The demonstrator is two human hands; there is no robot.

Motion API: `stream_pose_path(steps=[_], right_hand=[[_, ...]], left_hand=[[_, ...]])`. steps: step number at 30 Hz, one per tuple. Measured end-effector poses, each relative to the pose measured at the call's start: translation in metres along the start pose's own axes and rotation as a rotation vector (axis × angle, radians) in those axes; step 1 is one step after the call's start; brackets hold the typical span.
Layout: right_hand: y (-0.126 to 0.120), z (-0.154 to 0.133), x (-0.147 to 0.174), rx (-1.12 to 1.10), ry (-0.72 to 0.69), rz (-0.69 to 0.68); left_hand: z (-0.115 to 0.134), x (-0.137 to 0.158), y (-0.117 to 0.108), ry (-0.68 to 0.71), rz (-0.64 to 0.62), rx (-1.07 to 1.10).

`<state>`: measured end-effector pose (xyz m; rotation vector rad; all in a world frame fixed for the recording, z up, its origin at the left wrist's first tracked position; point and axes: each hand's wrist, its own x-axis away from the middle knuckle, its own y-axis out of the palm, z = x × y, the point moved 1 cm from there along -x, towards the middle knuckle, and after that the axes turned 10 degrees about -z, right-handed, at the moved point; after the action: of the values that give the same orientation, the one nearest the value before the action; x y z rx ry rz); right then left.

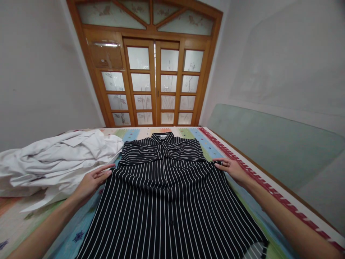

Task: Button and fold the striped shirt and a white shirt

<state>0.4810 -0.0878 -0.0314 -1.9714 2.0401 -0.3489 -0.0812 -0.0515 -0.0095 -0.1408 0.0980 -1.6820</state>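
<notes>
A black shirt with white stripes (pixel 167 201) lies front up, its collar pointing away from me and its hem toward me. Both sleeves are folded across the chest below the collar. My left hand (pixel 93 181) pinches the shirt's left edge at about mid-body. At the opposite edge, my right hand (pixel 231 169) pinches the cloth between thumb and fingers. Between the two hands the fabric sags in soft folds. A curved corner of the hem shows at the lower right.
A heap of crumpled white clothing (pixel 61 154) lies to the left, close to my left hand. Under everything is a colourful patterned cover (pixel 78 223). A pale green panel (pixel 269 140) stands along the right wall. Wooden glazed doors (pixel 153 82) are at the back.
</notes>
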Motion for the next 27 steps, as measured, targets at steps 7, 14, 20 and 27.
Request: stream_pose_path(steps=[7,14,20,27], right_hand=[[0.004,0.0,-0.034,0.07,-0.107,0.098],[0.01,0.002,-0.076,0.268,-0.186,0.153],[0.022,0.011,-0.097,0.373,-0.055,0.191],[0.03,0.011,-0.095,0.543,0.068,0.266]], left_hand=[[0.004,-0.022,0.005,0.059,0.066,0.083],[0.004,-0.055,0.012,0.087,0.151,-0.107],[-0.005,-0.076,0.016,0.039,0.183,-0.207],[-0.02,-0.083,0.004,-0.001,0.156,-0.404]])
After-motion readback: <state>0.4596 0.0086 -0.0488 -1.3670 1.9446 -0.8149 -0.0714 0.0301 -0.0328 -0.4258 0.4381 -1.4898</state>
